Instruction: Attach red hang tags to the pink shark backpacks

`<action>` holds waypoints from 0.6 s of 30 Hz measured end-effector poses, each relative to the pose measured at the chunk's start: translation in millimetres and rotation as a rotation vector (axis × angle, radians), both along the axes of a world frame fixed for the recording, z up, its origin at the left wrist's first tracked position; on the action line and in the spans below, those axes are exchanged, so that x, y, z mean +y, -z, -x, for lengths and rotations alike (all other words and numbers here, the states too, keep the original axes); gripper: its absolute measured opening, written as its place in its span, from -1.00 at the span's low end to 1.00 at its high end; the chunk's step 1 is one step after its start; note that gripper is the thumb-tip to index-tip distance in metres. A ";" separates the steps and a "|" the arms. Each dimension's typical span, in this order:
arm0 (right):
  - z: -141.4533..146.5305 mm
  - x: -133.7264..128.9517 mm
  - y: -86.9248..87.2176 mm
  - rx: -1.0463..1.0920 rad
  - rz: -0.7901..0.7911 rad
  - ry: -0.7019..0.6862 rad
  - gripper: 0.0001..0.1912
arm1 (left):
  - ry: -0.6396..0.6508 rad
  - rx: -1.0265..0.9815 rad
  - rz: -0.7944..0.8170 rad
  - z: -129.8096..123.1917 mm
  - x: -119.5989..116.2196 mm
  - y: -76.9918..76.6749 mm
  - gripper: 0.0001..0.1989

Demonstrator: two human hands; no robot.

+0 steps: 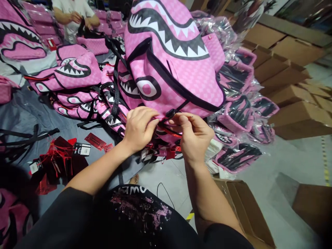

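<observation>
A pink checkered backpack (pixel 178 83) with a shark mouth, a round eye and black trim lies in front of me on other pink bags. At its near edge is a small black strap fitting (pixel 170 113). My left hand (pixel 140 126) is closed just left of the fitting, thumb and forefinger pinching a thin red tag string (pixel 163 118). To the right, my right hand (pixel 195 133) is closed in a pinch at the same string, its fingertips close to the fitting. Below the hands hang red tags (pixel 170 153), partly hidden.
Left on the grey-covered table (pixel 101 133) lie a pile of red hang tags (pixel 61 157) and folded pink bags (pixel 77 71). Plastic-wrapped pink bags (pixel 236 114) are stacked at right, beside cardboard boxes (pixel 298 117). Another person (pixel 75 17) works across the table.
</observation>
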State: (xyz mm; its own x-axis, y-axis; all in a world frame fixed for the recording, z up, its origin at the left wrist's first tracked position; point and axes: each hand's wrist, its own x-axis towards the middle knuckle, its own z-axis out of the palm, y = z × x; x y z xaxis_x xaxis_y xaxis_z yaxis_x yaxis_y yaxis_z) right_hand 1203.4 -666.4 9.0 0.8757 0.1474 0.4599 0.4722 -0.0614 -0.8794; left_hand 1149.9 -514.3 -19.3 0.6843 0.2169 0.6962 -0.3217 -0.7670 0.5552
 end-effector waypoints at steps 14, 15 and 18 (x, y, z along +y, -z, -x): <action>61.6 -0.6 96.2 -0.131 0.344 -0.206 -0.86 | -0.042 0.371 0.386 73.8 98.4 51.1 -0.85; 70.2 6.1 125.5 -0.010 0.502 -0.341 -0.85 | -0.118 0.371 0.511 94.5 109.0 61.9 -0.83; 92.4 40.7 211.4 0.288 1.024 -0.647 -0.92 | -0.338 0.342 0.757 154.6 129.5 86.5 -0.75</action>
